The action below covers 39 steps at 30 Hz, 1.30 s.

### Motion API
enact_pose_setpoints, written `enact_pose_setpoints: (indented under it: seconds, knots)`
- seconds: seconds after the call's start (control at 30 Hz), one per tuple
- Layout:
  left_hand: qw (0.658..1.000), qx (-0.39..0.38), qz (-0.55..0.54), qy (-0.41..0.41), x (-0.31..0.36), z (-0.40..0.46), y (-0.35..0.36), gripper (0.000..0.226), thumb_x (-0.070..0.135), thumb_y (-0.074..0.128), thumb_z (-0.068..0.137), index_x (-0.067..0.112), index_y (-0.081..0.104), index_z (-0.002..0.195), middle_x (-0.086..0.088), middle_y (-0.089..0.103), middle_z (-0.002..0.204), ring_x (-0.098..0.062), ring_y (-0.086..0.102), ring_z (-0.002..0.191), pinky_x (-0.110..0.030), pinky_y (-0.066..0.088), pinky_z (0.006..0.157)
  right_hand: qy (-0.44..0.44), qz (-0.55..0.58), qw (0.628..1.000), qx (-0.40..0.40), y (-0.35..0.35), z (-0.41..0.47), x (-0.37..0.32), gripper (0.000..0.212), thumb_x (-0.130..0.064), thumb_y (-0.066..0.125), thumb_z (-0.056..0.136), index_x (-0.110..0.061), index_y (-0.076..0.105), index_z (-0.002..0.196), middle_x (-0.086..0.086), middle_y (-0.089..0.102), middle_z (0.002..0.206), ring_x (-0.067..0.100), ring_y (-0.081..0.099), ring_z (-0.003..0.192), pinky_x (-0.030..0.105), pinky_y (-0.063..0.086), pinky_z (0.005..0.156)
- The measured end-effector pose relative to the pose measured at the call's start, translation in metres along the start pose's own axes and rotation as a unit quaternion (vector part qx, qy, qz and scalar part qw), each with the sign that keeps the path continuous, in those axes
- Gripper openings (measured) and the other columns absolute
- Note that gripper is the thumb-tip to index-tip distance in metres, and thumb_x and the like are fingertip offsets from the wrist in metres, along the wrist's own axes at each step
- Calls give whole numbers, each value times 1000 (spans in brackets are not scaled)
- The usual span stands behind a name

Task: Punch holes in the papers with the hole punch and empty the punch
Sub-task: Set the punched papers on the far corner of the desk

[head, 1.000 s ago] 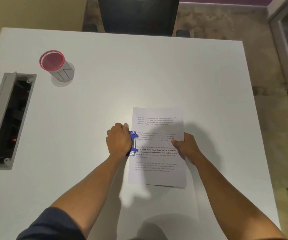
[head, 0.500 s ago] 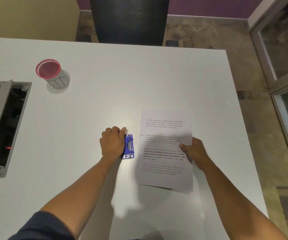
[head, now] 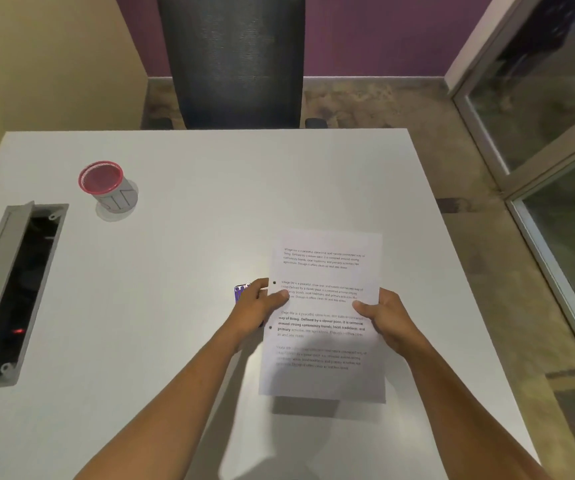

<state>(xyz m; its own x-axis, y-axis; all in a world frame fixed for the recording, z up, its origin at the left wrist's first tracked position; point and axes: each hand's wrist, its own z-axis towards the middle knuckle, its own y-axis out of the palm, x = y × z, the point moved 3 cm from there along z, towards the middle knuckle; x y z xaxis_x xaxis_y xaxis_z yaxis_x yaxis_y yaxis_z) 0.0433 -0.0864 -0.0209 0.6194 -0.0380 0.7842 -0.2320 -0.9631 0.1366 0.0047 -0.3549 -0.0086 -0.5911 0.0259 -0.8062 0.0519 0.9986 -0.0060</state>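
Note:
Both my hands hold the printed papers [head: 324,372] lifted above the white table [head: 192,209]. Two punched holes show near the sheets' left edge. My left hand [head: 256,310] pinches that left edge with thumb on top. My right hand [head: 384,318] grips the right edge. The blue hole punch [head: 241,292] lies on the table just left of the papers, mostly hidden behind my left hand, and I cannot tell whether the hand touches it.
A red-rimmed mesh cup [head: 108,187] stands at the table's back left. An open grey cable box [head: 9,292] is set into the left side. A dark chair [head: 232,60] stands behind the far edge. Glass panels [head: 556,133] run along the right.
My left hand let go of the punch and took the papers' left edge. The papers came out of the punch and are now raised in both hands. The camera tilted up.

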Motion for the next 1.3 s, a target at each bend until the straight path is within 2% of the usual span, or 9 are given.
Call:
enact_pose_setpoints:
  seconds: [0.07,0.2,0.43,0.6,0.77,0.97,1.07,1.2,1.3]
  knots:
    - [1000,-28,-6,5,-4,-8,5,41,21,74,80,19,57,117,0,74,111,-15,73,91,-26,55,68,-5,13,1000,-9,4,-9,1,35,2,58,92,-12,63,124,4,73,115,24,71,103,39,59,83]
    - [999,-8,-27,21,-10,-17,10,41,0,66,83,15,57,121,-5,71,118,-27,69,107,-49,51,96,-11,44,999,5,11,-26,4,36,4,60,90,-8,62,124,8,72,118,27,70,106,45,55,91]
    - [998,26,-34,41,-5,-30,17,34,-4,60,87,14,55,116,-5,74,109,-22,74,90,-32,60,66,-18,67,996,54,11,-54,22,38,0,70,84,-9,60,120,12,73,114,32,71,101,48,55,91]
    - [998,48,-21,45,-2,-25,32,30,-3,61,88,19,56,107,-4,74,105,-26,73,91,-45,61,74,-35,66,994,84,-2,-68,37,31,-4,71,85,-11,60,113,7,76,106,26,74,93,33,60,70]
    - [997,62,12,54,5,-12,61,30,0,64,88,23,55,105,-2,73,105,-22,73,90,-36,61,72,-48,61,991,110,-33,-54,35,27,-4,70,86,-13,63,110,2,76,107,23,73,96,43,59,86]
    - [991,102,45,74,26,22,104,35,1,65,87,19,52,114,2,70,107,-11,68,91,-20,55,66,-44,43,993,103,-88,-14,12,23,-6,70,86,-14,65,107,1,76,108,23,73,96,48,57,89]
    - [990,116,47,72,36,45,125,36,3,66,87,19,50,116,2,69,108,-14,68,96,-29,56,77,-46,38,992,110,-114,11,-4,21,-5,70,86,-13,65,105,1,76,107,22,73,95,46,58,88]
    - [986,138,48,77,53,82,151,40,5,70,85,20,50,116,-1,70,104,-15,69,90,-29,57,71,-62,52,990,118,-148,42,-20,23,2,68,86,-8,65,106,6,75,107,23,73,96,43,57,88]
    - [984,154,55,77,67,115,166,42,6,72,83,24,50,115,-7,69,102,-22,70,90,-41,59,78,-72,61,987,132,-173,71,-30,22,7,67,85,-7,66,102,7,76,104,22,73,94,39,58,86]
